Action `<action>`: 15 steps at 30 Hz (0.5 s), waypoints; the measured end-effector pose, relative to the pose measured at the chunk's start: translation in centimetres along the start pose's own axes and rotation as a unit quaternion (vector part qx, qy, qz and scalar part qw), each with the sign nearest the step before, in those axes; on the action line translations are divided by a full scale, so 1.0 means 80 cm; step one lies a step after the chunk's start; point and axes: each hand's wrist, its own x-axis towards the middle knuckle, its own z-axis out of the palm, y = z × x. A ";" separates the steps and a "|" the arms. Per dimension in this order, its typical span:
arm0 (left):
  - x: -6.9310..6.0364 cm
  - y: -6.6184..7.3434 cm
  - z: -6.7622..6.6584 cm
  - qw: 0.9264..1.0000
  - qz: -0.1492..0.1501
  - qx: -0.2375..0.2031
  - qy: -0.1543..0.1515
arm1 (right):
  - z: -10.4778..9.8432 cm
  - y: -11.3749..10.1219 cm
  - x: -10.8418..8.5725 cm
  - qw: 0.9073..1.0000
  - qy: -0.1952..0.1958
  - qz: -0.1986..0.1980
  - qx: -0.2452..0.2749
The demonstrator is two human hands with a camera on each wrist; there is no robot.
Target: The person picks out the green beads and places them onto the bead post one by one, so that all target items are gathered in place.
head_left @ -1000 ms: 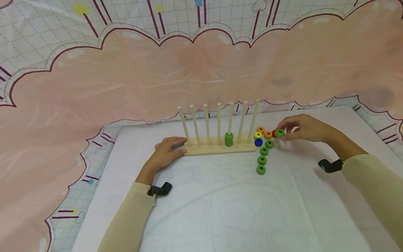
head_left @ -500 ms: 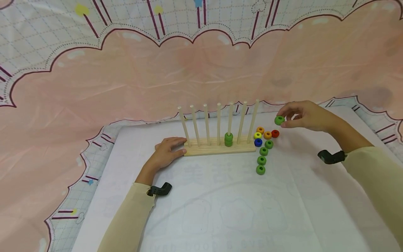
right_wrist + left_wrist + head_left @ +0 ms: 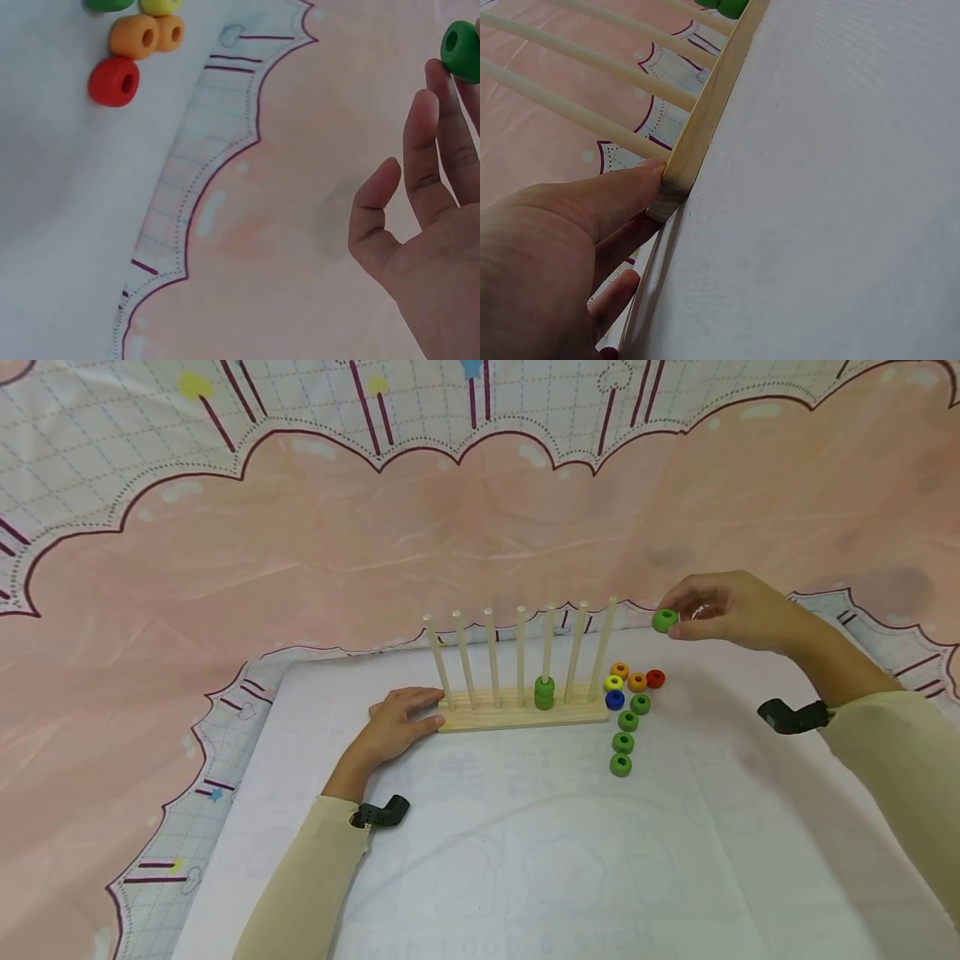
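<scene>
A wooden peg stand (image 3: 487, 720) with several upright pegs sits on the white surface. Two green beads (image 3: 544, 693) are stacked on one of its pegs, right of the middle. My left hand (image 3: 393, 722) holds the left end of the stand's base, thumb at the near side; the left wrist view shows the thumb pressed against the base's corner (image 3: 673, 191). Raised above the surface, to the right of the pegs, my right hand (image 3: 738, 614) pinches a green bead (image 3: 664, 620) between thumb and fingertips. At the right wrist view's edge, that bead is partly cut off.
Right of the stand lie loose beads: two orange ones (image 3: 637, 682), a yellow one (image 3: 613, 683), a blue one (image 3: 615, 700) and a red one (image 3: 656, 678). Several green beads (image 3: 623, 742) form a line toward the front. A patterned pink cloth (image 3: 450, 543) hangs behind.
My right hand has lifted the green bead up from beside the red bead, which now shows fully. The left hand and the stand have stayed put.
</scene>
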 end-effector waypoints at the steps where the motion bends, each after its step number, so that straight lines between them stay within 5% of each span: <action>1: 0.000 0.000 0.000 1.000 0.001 0.001 0.000 | -0.002 -0.002 0.001 1.000 0.002 -0.003 0.000; 15: 0.000 0.002 -0.001 1.000 0.003 0.004 0.001 | -0.009 -0.042 0.019 0.997 0.051 -0.052 0.010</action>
